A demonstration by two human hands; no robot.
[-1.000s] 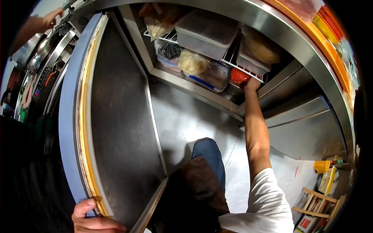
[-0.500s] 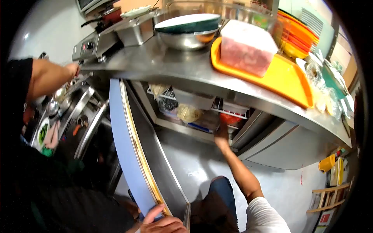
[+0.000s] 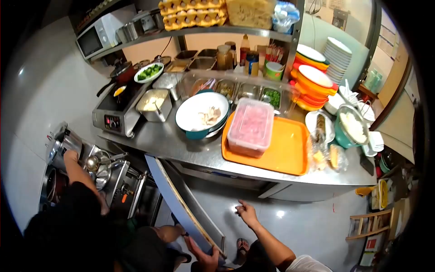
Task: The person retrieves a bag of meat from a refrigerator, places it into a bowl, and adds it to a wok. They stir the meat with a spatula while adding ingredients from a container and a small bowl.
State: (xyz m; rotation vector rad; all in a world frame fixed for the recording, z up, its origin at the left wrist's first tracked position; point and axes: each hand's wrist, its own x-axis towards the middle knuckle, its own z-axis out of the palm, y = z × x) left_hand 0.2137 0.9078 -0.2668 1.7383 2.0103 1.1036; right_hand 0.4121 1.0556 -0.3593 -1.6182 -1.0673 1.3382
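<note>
My left hand (image 3: 206,258) grips the outer edge of the open fridge door (image 3: 186,217), which has a pale blue face and a worn yellowish seal. My right hand (image 3: 247,214) is in the air over the grey floor, in front of the counter, fingers apart and nothing visible in them. Above it, on the steel counter (image 3: 190,156), a lidded plastic box (image 3: 251,124) of pink contents stands on an orange tray (image 3: 290,154). The fridge interior is mostly hidden under the counter edge.
At left, a co-worker in dark clothes has a hand (image 3: 71,156) by a steel pot (image 3: 68,140). An induction cooker (image 3: 113,120), a white bowl (image 3: 201,113) and stacked orange dishes (image 3: 312,86) stand on the counter. A wooden stool (image 3: 369,224) is at right.
My right hand has drawn back out of the fridge compartment toward me. The view has lifted and shows more of the counter and shelf. My left hand stays on the door.
</note>
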